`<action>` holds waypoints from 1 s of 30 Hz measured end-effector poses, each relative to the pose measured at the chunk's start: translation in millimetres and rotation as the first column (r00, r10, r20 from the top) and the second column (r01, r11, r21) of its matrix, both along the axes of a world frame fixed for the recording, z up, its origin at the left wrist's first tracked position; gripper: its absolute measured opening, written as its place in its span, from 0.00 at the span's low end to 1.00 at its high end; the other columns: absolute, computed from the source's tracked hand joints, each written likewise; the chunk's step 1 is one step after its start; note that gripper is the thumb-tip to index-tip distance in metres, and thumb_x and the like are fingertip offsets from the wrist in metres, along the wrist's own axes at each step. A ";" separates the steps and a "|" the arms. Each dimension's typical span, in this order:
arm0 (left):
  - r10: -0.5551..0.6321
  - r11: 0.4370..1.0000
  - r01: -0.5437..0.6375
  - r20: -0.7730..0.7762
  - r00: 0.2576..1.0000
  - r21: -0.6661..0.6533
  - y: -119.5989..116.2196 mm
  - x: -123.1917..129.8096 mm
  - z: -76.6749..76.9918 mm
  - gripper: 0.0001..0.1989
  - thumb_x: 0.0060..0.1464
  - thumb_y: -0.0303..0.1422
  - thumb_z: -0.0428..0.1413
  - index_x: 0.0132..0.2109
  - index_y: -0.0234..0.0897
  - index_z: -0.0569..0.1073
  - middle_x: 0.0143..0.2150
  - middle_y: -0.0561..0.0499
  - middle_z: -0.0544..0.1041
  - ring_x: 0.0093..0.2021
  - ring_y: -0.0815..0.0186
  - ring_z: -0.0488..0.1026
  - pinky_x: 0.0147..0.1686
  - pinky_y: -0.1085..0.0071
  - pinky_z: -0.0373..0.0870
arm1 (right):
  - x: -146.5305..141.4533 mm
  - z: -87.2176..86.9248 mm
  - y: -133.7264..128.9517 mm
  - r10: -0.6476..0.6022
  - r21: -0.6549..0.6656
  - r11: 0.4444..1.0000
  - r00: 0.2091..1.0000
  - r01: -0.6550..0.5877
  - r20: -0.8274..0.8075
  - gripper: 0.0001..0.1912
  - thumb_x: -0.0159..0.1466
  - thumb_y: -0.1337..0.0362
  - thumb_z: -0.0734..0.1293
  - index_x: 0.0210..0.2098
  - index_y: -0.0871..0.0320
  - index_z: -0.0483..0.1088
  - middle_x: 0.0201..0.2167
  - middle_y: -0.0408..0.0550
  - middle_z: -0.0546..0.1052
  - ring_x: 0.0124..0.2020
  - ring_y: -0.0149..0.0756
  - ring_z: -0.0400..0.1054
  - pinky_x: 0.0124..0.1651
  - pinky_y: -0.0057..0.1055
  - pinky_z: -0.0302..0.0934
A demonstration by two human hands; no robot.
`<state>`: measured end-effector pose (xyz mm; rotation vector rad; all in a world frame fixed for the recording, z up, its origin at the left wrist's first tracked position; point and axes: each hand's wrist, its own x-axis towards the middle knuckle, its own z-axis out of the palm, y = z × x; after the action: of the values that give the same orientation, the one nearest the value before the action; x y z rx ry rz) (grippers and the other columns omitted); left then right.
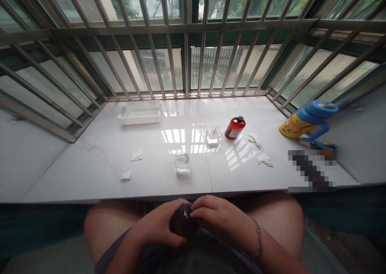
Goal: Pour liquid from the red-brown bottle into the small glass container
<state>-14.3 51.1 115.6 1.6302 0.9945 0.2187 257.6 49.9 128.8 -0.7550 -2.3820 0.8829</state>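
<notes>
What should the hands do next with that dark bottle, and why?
Probably twist the cap off. The left hand grips the dark bottle over the lap, and the right hand sits with its fingertips on the bottle's top. The clear glass cup stands ahead on the white sill.

Light: daylight through the barred window [187,64]
Glare: bar reflections on the glossy sill [193,139]
Edges: bowed (wide lens)
Foreground: dim

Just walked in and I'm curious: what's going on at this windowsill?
A seated person holds a dark round object in the lap, left hand cupping it, right hand on top. On the white sill stand a red bottle, two clear containers, a white basket and crumpled tissues.
</notes>
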 end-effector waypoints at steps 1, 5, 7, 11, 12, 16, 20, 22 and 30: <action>-0.014 1.000 0.014 0.004 1.000 -0.018 1.1 -1.9 -0.1 0.37 0.38 0.30 0.75 0.58 0.48 0.76 0.54 0.56 0.82 0.51 0.55 0.79 0.51 0.66 0.73 | -0.9 -0.7 -0.2 0.007 0.015 1.000 1.000 -0.007 -0.002 0.11 0.74 0.68 0.68 0.54 0.55 0.78 0.50 0.49 0.82 0.48 0.36 0.78 0.54 0.32 0.74; -0.065 0.994 0.064 -0.005 0.998 -0.087 4.3 -10.4 -2.5 0.37 0.38 0.32 0.75 0.58 0.47 0.76 0.53 0.55 0.83 0.50 0.55 0.80 0.48 0.67 0.75 | -3.1 -2.3 -1.5 0.013 0.054 0.998 1.000 -0.012 -0.011 0.13 0.73 0.70 0.67 0.53 0.54 0.78 0.51 0.49 0.82 0.48 0.37 0.78 0.53 0.32 0.75; -0.071 0.992 0.068 -0.026 0.997 -0.102 4.7 -14.1 -4.9 0.36 0.38 0.34 0.75 0.57 0.46 0.77 0.52 0.54 0.83 0.49 0.54 0.80 0.47 0.66 0.75 | -2.7 -2.6 -0.8 -0.001 0.047 0.999 0.999 0.003 -0.047 0.13 0.72 0.70 0.67 0.53 0.53 0.78 0.51 0.49 0.82 0.48 0.37 0.78 0.53 0.33 0.75; -0.025 0.996 0.025 0.010 1.000 -0.085 3.5 -17.6 -9.5 0.37 0.40 0.37 0.75 0.59 0.45 0.75 0.53 0.52 0.82 0.50 0.52 0.80 0.52 0.62 0.76 | 4.5 -7.5 9.1 -0.110 -0.019 0.994 0.988 0.109 -0.109 0.17 0.73 0.70 0.64 0.58 0.51 0.76 0.54 0.52 0.80 0.52 0.37 0.78 0.55 0.34 0.76; -0.008 0.997 0.010 0.027 1.000 -0.082 3.1 -17.7 -9.9 0.38 0.41 0.37 0.74 0.61 0.45 0.75 0.54 0.51 0.82 0.51 0.52 0.80 0.54 0.61 0.76 | 8.6 -10.4 14.1 -0.159 -0.025 0.987 0.982 0.157 -0.102 0.18 0.74 0.70 0.64 0.60 0.51 0.75 0.55 0.53 0.79 0.53 0.38 0.78 0.56 0.35 0.76; 0.057 0.997 -0.051 0.089 0.994 -0.063 2.0 -16.5 -8.5 0.40 0.43 0.36 0.75 0.64 0.46 0.73 0.59 0.49 0.81 0.57 0.50 0.79 0.59 0.59 0.75 | 37.5 -30.3 43.3 -0.447 0.031 0.894 0.894 0.448 -0.034 0.15 0.76 0.64 0.63 0.58 0.50 0.76 0.55 0.54 0.78 0.56 0.42 0.77 0.60 0.43 0.74; 0.115 0.993 -0.111 0.153 0.981 -0.037 1.1 -13.3 -5.8 0.39 0.44 0.36 0.74 0.64 0.45 0.73 0.60 0.48 0.80 0.59 0.48 0.78 0.61 0.57 0.74 | 80.6 -57.6 77.7 -0.695 0.206 0.703 0.719 0.681 -0.001 0.11 0.75 0.58 0.64 0.49 0.53 0.77 0.49 0.53 0.81 0.53 0.45 0.77 0.60 0.46 0.72; 0.152 0.988 -0.147 0.164 0.975 -0.040 0.2 -11.2 -5.0 0.40 0.45 0.35 0.73 0.65 0.45 0.72 0.61 0.47 0.80 0.59 0.48 0.78 0.61 0.58 0.74 | 101.1 -69.5 91.8 -0.762 0.243 0.627 0.648 0.740 -0.006 0.11 0.73 0.56 0.64 0.45 0.54 0.77 0.47 0.54 0.83 0.53 0.49 0.77 0.61 0.49 0.70; 0.249 0.965 -0.258 0.160 0.955 0.039 -2.7 -3.2 -3.3 0.41 0.44 0.30 0.73 0.66 0.44 0.70 0.63 0.47 0.79 0.61 0.49 0.77 0.63 0.58 0.73 | 138.2 -86.4 104.1 -0.874 0.257 0.458 0.484 0.851 -0.045 0.13 0.69 0.52 0.66 0.41 0.54 0.77 0.49 0.58 0.84 0.55 0.56 0.76 0.61 0.55 0.68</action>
<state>-17.4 48.5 112.4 1.5108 1.0848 0.5444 395.8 154.0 42.4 -1.7024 -1.6841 0.0834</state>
